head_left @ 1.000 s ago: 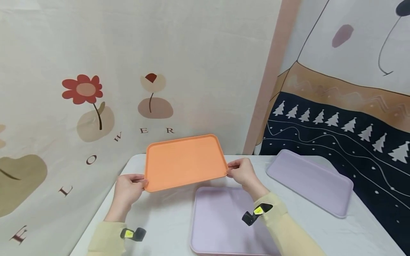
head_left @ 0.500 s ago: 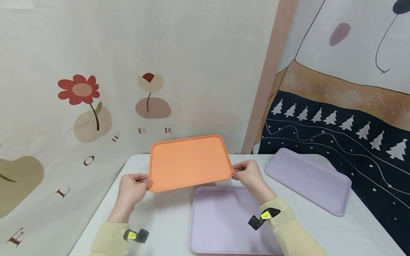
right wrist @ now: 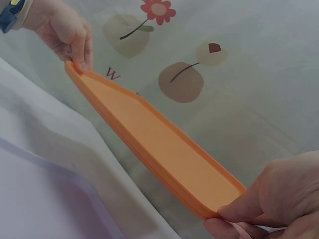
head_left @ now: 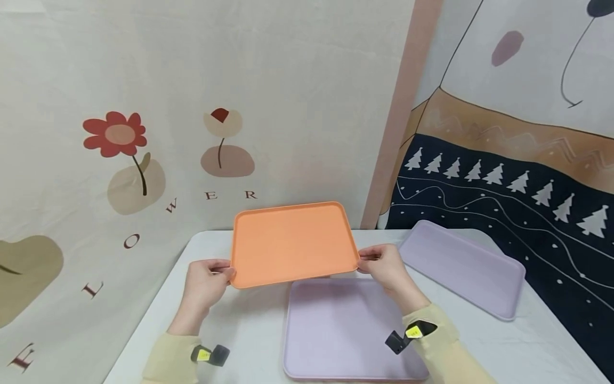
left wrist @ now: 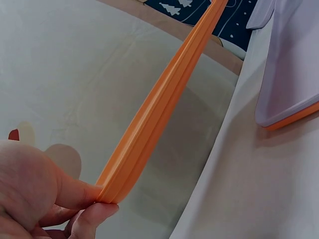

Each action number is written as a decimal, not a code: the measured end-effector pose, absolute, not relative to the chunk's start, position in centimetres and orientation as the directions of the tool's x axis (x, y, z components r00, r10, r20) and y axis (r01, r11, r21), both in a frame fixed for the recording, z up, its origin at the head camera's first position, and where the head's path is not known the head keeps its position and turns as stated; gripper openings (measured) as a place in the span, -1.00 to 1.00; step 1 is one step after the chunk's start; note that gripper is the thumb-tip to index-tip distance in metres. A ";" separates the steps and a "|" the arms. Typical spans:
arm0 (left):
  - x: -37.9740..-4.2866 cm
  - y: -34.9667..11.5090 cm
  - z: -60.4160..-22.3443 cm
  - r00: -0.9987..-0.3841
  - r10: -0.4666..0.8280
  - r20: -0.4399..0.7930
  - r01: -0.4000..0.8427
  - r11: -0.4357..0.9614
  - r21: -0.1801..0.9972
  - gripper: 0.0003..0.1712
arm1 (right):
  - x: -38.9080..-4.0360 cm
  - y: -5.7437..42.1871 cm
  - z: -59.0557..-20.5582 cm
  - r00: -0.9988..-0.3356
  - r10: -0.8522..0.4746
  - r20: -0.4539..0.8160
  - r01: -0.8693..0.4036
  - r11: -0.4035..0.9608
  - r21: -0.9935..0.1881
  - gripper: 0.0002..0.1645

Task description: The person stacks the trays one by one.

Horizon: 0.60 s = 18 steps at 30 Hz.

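An orange rectangular tray (head_left: 295, 244) is held above the table, its far side raised so that its inner face shows. My left hand (head_left: 206, 285) pinches its near left corner; in the left wrist view the thumb and fingers (left wrist: 97, 215) grip the edge, which looks ridged. The near right corner is pinched by my right hand (head_left: 387, 269), as the right wrist view also shows. Below and in front lies a large lilac tray (head_left: 347, 325), partly covered by my right forearm. An orange edge (left wrist: 294, 118) shows under it in the left wrist view.
Another lilac tray (head_left: 465, 269), narrower in view, lies at an angle on the right of the white table (head_left: 249, 330). A printed cloth (head_left: 307, 106) hangs close behind the table, and a dark patterned cloth (head_left: 479, 208) borders its right side.
Both hands have carried the orange tray a little to the right, keeping their grip on its corners. The lilac trays have stayed in place, while the head view has shifted slightly.
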<state>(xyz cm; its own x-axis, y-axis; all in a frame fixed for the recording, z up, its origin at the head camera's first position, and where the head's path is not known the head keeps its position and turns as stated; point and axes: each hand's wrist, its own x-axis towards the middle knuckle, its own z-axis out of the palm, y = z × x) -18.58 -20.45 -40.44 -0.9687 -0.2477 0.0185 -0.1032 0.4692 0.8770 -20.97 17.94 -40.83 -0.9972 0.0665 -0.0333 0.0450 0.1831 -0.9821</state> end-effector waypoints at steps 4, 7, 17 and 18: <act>-18.4 -19.9 -40.5 -0.970 -0.241 0.024 -0.097 0.475 0.874 -0.72 | -20.4 18.7 -40.6 -0.996 0.073 -0.045 0.058 0.194 -0.979 -0.69; -18.4 -19.4 -40.4 -0.973 -0.228 0.041 -0.078 0.486 0.871 -0.74 | -20.1 19.1 -40.4 -0.996 0.077 -0.046 0.061 0.203 -0.977 -0.69; -18.0 -17.7 -40.2 -0.978 -0.203 0.053 -0.055 0.491 0.869 -0.76 | -19.8 20.9 -39.8 -0.993 0.089 -0.081 0.098 0.218 -0.971 -0.58; -18.0 -17.5 -40.2 -0.978 -0.202 0.052 -0.055 0.489 0.870 -0.76 | -19.8 21.1 -39.8 -0.993 0.087 -0.082 0.099 0.220 -0.971 -0.57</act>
<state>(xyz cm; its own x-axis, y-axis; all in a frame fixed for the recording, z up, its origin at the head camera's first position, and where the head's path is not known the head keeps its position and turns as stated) -17.95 -17.54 -40.19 -0.9780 -0.2021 0.0518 -0.0550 0.4894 0.8703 -19.82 21.05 -39.80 -0.9929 0.0870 -0.0816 0.0990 0.2197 -0.9705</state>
